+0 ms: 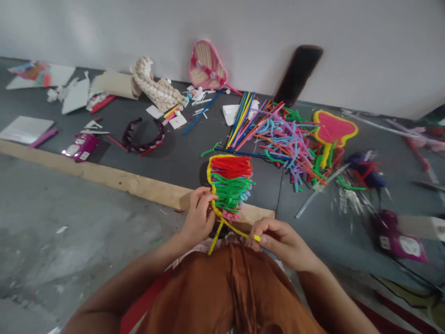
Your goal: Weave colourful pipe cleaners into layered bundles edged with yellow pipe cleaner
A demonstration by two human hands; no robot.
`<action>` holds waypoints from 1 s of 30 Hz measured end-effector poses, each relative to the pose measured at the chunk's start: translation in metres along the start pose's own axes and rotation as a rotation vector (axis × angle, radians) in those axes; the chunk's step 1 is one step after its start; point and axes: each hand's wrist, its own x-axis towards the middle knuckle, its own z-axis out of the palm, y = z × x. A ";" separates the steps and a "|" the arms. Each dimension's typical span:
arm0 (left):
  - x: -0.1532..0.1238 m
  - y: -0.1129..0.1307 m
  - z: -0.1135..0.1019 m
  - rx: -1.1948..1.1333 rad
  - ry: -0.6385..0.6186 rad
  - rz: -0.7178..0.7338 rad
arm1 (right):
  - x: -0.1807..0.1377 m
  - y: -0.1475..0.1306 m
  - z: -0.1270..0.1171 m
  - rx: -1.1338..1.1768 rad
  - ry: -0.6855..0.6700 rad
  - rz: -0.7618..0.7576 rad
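Observation:
A pipe-cleaner piece [231, 185] with red, green and pink rows extends over the table's near edge, edged on its left side in twisted yellow. My left hand [200, 214] pinches that yellow edge with thumb and fingers. From the piece's lower end a yellow pipe cleaner [237, 229] runs to the right, and my right hand [274, 239] grips its free end between thumb and fingers. A second yellow strand [216, 237] hangs down as a stem.
Beyond my hands, a heap of cut pipe cleaners [283, 139] covers the table's middle. A pink-and-yellow pipe-cleaner shape [334, 128] lies to its right. A phone [298, 74] and a pink fan-shaped piece [207, 65] lean on the wall. A braided headband [144, 135] lies left.

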 end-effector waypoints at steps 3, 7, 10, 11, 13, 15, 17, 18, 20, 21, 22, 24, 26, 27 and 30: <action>-0.010 -0.003 -0.005 -0.048 0.048 -0.103 | -0.005 0.012 0.007 0.120 0.081 -0.023; -0.021 -0.004 -0.026 -0.091 -0.095 -0.167 | -0.015 0.028 0.013 0.221 0.167 -0.079; -0.031 0.003 -0.034 -0.314 -0.363 -0.446 | -0.021 0.038 0.018 0.280 0.213 -0.118; -0.034 0.006 -0.033 -0.439 -0.459 -0.579 | -0.022 0.041 0.020 0.293 0.229 -0.129; -0.038 0.014 -0.027 -0.740 -0.582 -0.822 | -0.023 0.044 0.025 0.324 0.256 -0.151; -0.037 0.023 -0.020 -1.024 -0.581 -0.970 | -0.023 0.043 0.030 0.347 0.248 -0.170; -0.033 0.032 -0.016 -1.198 -0.515 -1.042 | -0.023 0.039 0.034 0.346 0.208 -0.198; -0.029 0.036 -0.014 -1.248 -0.482 -1.067 | -0.024 0.037 0.035 0.333 0.185 -0.216; -0.022 0.043 -0.011 -1.312 -0.401 -1.101 | -0.027 0.033 0.035 0.288 0.157 -0.253; -0.018 0.046 -0.009 -1.341 -0.358 -1.112 | -0.028 0.032 0.034 0.264 0.157 -0.275; -0.015 0.049 -0.007 -1.368 -0.318 -1.121 | -0.031 0.032 0.031 0.243 0.167 -0.302; -0.010 0.054 -0.001 -1.412 -0.256 -1.133 | -0.036 0.033 0.025 0.212 0.212 -0.363; -0.007 0.059 0.007 -1.432 -0.226 -1.150 | -0.041 0.036 0.017 0.183 0.269 -0.410; -0.006 0.061 0.011 -1.436 -0.217 -1.159 | -0.043 0.037 0.013 0.159 0.301 -0.417; -0.005 0.066 0.024 -1.460 -0.201 -1.178 | -0.047 0.036 0.004 0.008 0.434 -0.327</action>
